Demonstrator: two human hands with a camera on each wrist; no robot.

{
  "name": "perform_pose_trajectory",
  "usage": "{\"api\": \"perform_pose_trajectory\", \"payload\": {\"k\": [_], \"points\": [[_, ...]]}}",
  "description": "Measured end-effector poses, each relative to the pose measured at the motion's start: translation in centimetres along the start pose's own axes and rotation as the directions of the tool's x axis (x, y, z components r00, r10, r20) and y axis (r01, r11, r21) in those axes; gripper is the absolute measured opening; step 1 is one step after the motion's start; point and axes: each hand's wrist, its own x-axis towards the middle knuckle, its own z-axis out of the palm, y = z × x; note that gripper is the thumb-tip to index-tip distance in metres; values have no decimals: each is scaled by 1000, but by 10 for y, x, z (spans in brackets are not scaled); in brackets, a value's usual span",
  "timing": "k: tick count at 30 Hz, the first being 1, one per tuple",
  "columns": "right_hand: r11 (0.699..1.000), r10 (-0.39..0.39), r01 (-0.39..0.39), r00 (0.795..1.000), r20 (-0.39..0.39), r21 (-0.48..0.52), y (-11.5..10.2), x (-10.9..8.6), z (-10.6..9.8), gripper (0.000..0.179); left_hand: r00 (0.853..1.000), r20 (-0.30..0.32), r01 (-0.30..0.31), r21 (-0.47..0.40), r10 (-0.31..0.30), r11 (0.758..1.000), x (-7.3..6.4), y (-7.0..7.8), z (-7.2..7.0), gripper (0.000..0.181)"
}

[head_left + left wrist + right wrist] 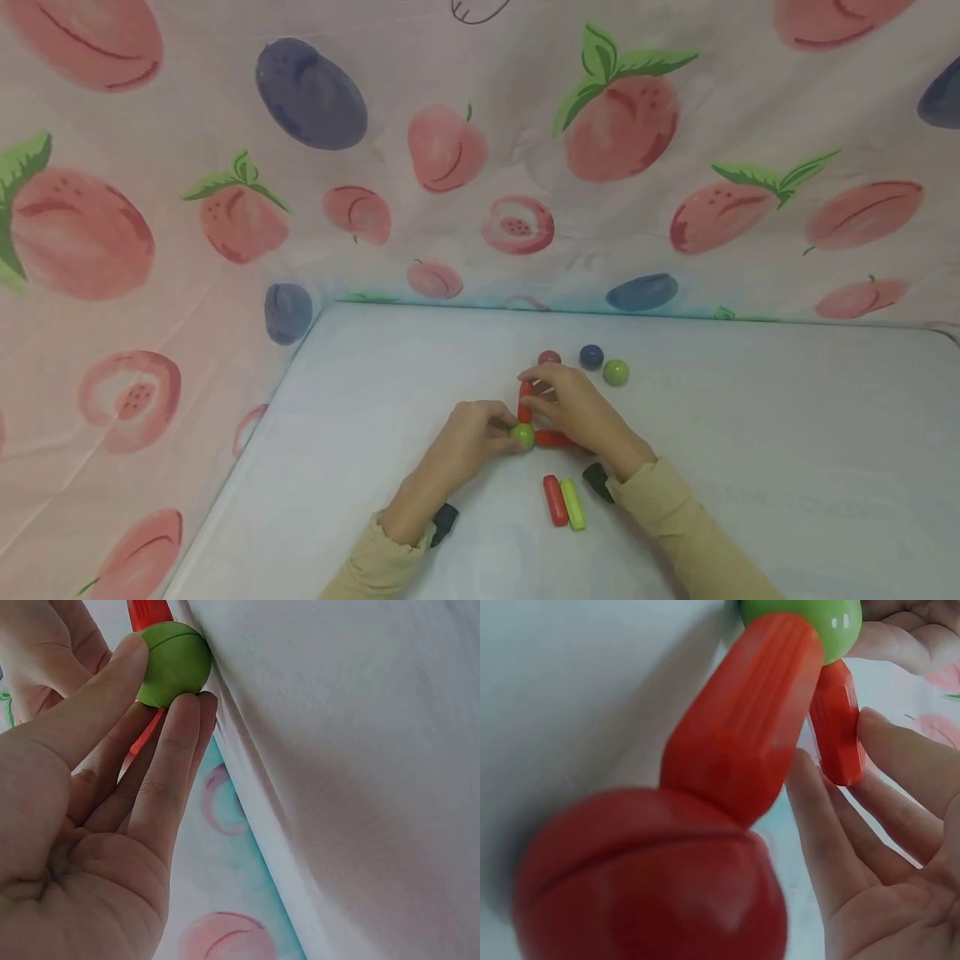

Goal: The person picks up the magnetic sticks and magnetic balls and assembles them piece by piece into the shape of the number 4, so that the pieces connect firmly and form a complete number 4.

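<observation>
My left hand (471, 440) pinches a green ball (174, 666) between thumb and fingertips. From that ball a red rod (835, 724) sticks out away from me, held between the thumb and fingers of my right hand (583, 410). A second red rod (742, 720) runs from the green ball to the right, passing under the right hand in the head view. At its other end, a large red ball (652, 877) fills the near part of the right wrist view; the right hand hides it from the head camera.
Beyond the right hand lie another red ball (550, 357), a blue ball (592, 357) and a light green ball (617, 372). Nearer me, a loose red rod (556, 501) and a yellow rod (573, 503) lie side by side on the white table (787, 433). Fruit-printed cloth (450, 75) borders the table's back and left.
</observation>
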Motion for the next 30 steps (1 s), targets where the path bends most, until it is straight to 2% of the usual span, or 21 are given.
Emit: {"api": "perform_pose_trajectory", "payload": {"k": [7, 14, 22, 30], "points": [[999, -32, 32, 999, -33, -8, 4, -4, -3, 37, 1000, 1, 8, -6, -8, 1000, 0, -1, 0, 23], [996, -80, 79, 996, -46, -28, 5, -13, -9, 27, 1000, -1, 14, 5, -14, 1000, -1, 0, 0, 23], [998, -56, 56, 998, 0, -29, 0, -27, -13, 31, 1000, 5, 20, 8, -20, 1000, -1, -1, 0, 25], [992, -117, 119, 992, 47, -48, 2, -42, -15, 33, 999, 14, 31, -14, -31, 999, -2, 1, 0, 24]]}}
